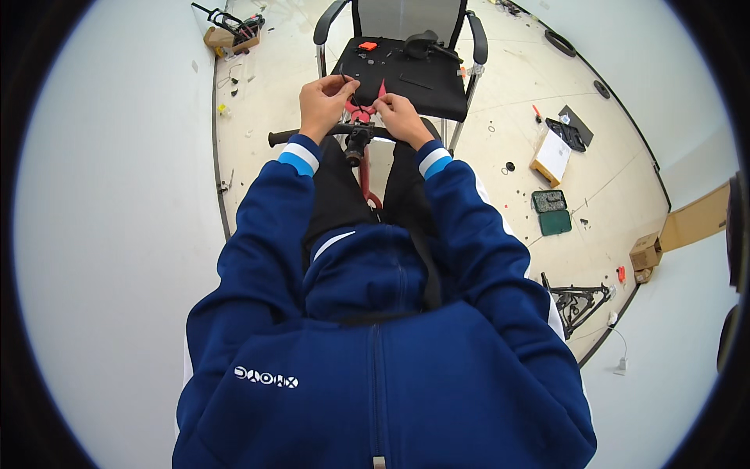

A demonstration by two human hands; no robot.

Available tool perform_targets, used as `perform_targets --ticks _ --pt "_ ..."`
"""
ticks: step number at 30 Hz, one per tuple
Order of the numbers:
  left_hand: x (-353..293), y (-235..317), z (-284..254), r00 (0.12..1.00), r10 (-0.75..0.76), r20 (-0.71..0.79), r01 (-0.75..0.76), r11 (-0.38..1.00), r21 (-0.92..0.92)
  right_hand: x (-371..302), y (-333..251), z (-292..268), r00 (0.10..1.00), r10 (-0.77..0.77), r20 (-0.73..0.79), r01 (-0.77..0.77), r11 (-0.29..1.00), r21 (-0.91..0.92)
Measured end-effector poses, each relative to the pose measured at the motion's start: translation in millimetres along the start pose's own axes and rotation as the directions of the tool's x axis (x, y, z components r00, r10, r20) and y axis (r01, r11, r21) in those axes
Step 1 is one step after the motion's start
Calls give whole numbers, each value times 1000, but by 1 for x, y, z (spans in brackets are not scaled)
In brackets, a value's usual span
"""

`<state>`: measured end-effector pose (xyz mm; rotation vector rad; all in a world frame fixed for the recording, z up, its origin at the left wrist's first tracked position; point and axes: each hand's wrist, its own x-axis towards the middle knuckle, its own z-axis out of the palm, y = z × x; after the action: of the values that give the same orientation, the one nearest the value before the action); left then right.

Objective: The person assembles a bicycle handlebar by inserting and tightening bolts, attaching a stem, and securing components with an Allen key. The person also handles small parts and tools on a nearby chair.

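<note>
Between my legs stands a red bike frame with a black handlebar and a black stem at its middle. Just beyond the bar, my left hand is closed, thumb and fingers pinching a thin black cable-like strip. The strip bends down toward the red part above the stem. My right hand is closed too, its fingertips pinched close to the strip's lower end; what lies between them is too small to make out.
Ahead is a black office chair, its seat holding a bike saddle, an orange item and small parts. On the floor at right lie a green case, a white-topped box and a black frame. A cardboard box stands far left.
</note>
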<state>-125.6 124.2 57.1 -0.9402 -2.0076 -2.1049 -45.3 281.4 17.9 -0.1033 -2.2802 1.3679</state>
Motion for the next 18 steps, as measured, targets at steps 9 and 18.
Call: perform_targets --ticks 9,18 --pt "-3 1 -13 999 -25 23 25 1000 -4 -8 -32 -18 812 487 323 -452 172 875" --pt "-4 -3 -5 999 19 34 -21 997 78 -5 -33 -5 947 305 101 -320 927 197"
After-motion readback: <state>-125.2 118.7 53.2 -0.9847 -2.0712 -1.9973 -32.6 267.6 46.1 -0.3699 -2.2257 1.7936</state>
